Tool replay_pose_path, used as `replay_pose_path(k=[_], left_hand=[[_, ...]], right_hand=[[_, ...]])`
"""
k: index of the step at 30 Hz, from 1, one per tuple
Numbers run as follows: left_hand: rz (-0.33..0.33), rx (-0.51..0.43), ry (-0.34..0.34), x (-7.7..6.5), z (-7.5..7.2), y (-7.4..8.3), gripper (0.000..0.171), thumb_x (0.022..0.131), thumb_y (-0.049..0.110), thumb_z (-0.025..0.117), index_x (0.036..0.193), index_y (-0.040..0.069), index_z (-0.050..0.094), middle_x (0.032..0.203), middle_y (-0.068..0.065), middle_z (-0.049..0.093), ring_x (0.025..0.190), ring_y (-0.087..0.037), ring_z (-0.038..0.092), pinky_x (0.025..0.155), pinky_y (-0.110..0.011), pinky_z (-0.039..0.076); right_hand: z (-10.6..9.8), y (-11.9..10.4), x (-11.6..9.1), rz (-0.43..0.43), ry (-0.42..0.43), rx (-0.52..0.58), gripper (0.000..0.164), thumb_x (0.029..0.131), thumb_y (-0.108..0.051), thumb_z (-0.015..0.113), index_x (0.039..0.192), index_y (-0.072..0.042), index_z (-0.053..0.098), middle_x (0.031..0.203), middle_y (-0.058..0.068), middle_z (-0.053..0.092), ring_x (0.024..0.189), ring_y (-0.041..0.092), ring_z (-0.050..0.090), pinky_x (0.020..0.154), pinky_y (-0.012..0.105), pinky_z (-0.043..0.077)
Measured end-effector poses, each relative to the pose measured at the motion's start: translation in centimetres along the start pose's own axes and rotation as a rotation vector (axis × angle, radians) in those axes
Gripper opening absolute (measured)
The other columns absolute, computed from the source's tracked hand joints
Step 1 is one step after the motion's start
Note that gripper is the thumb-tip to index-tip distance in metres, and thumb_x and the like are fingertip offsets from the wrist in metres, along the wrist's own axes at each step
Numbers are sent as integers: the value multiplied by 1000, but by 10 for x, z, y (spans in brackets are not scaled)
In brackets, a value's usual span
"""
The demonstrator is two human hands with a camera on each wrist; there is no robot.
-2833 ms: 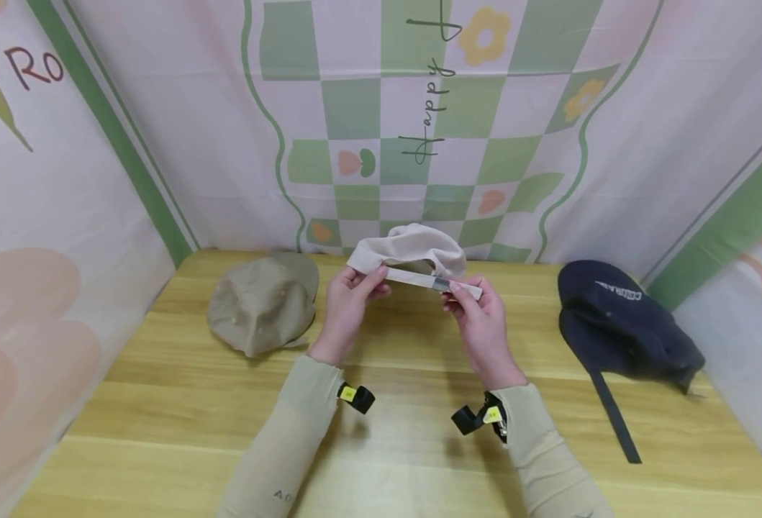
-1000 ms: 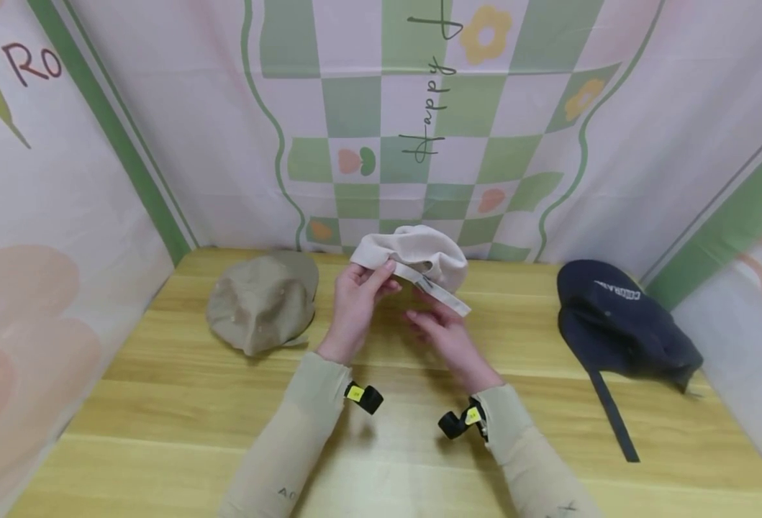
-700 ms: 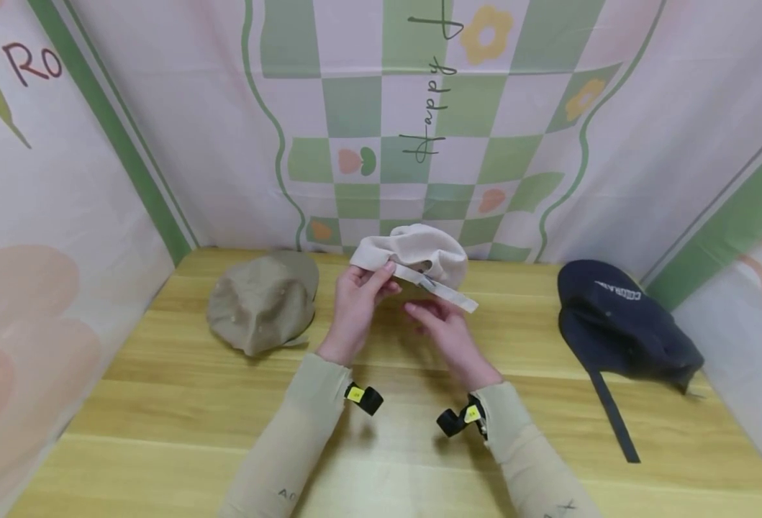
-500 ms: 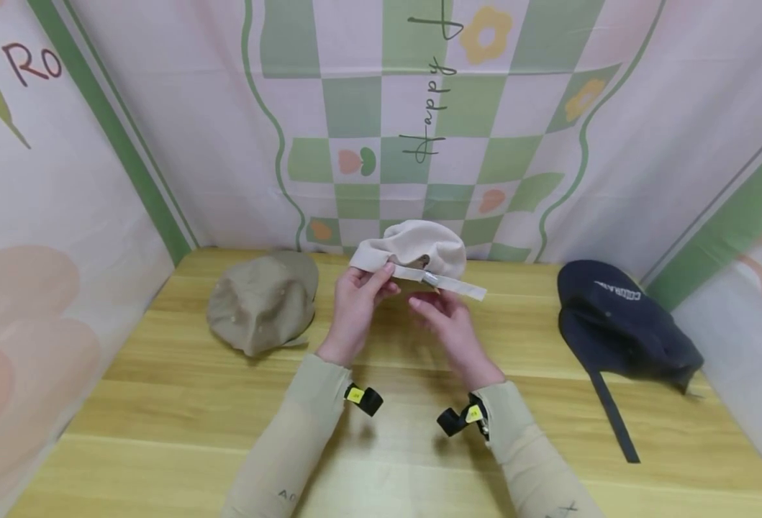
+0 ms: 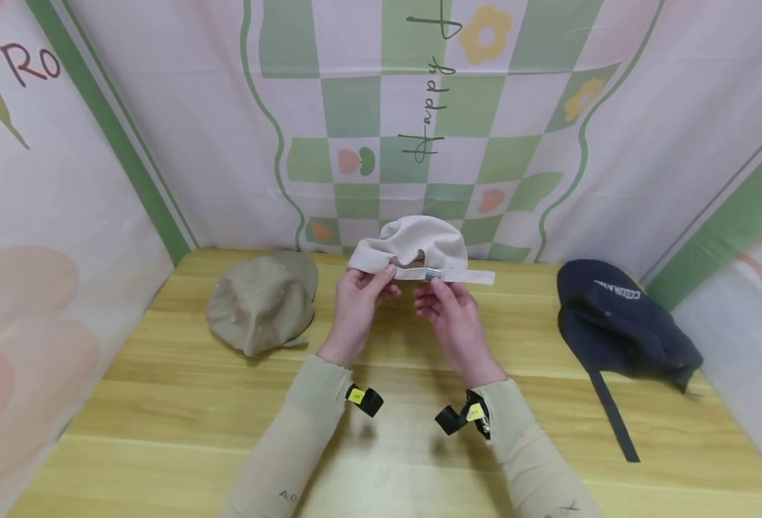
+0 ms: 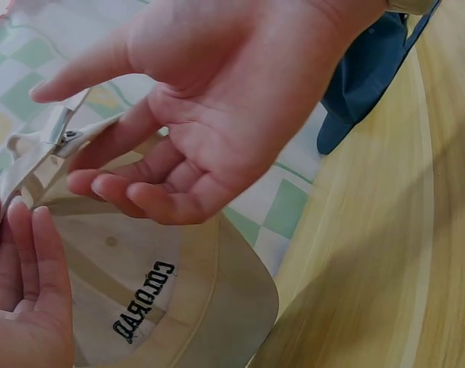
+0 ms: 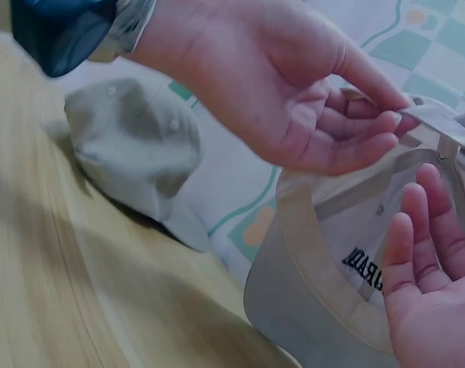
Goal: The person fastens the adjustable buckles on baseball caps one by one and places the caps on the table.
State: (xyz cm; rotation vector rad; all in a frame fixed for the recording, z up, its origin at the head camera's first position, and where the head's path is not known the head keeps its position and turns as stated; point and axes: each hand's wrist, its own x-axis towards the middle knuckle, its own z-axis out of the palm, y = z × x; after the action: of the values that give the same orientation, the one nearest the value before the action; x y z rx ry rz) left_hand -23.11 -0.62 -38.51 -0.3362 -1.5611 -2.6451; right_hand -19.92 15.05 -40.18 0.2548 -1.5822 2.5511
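Note:
A cream baseball cap [image 5: 429, 241] is held up at the middle of the table, its back opening and adjustable strap towards me. My left hand [image 5: 355, 309] pinches the left part of the strap between thumb and fingers. My right hand [image 5: 458, 324] has its thumb at the metal buckle [image 5: 432, 274], fingers curled below and behind it. Past the buckle, the loose strap end [image 5: 480, 277] sticks out to the right. In the left wrist view, dark lettering [image 6: 144, 303] shows inside the cap, with its brim [image 6: 240, 307] pointing away.
A khaki cap [image 5: 260, 302] lies on the wooden table [image 5: 180, 424] at the left. At the right lies a navy cap [image 5: 627, 324], its long strap [image 5: 614, 417] stretched towards the front. A patterned curtain [image 5: 348, 108] hangs close behind the caps.
My right hand has left the strap end and moved in to the buckle, its thumb coming up onto it. The loose end swung down, then back up to level. The left hand keeps its pinch.

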Motion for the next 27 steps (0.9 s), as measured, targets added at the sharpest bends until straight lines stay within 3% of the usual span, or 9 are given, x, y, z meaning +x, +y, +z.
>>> replay_pose_path(k=[6, 12, 19, 27], left_hand=[[-1, 27, -10, -2, 1, -2, 12, 98, 3, 68, 108, -4, 64, 95, -8, 68, 73, -14, 63, 74, -27, 59], [-29, -36, 3, -2, -1, 0, 7, 101, 7, 65, 102, 1, 64, 87, -6, 67, 70, -14, 64, 72, -27, 59], [-38, -41, 19, 0, -3, 1, 9, 103, 10, 63, 101, 2, 65, 82, -5, 67, 68, -13, 65, 72, -26, 58], [-47, -16, 29, 2, -6, -1, 12, 102, 12, 64, 102, -1, 65, 85, -13, 67, 69, -13, 65, 72, -27, 59]], right_hand=[[3, 0, 0, -23, 30, 134, 14, 105, -22, 62, 100, -10, 67, 95, 7, 72, 82, 18, 67, 75, 27, 57], [2, 1, 1, -42, 46, 183, 11, 100, -19, 69, 101, -8, 71, 96, 10, 74, 82, 19, 70, 77, 28, 59], [1, 1, 2, -41, 65, 167, 11, 100, -13, 68, 106, -5, 70, 98, 10, 73, 87, 19, 69, 83, 29, 59], [2, 1, 3, -62, 100, 133, 7, 101, -7, 65, 101, -5, 72, 96, 11, 72, 87, 19, 70, 83, 30, 59]])
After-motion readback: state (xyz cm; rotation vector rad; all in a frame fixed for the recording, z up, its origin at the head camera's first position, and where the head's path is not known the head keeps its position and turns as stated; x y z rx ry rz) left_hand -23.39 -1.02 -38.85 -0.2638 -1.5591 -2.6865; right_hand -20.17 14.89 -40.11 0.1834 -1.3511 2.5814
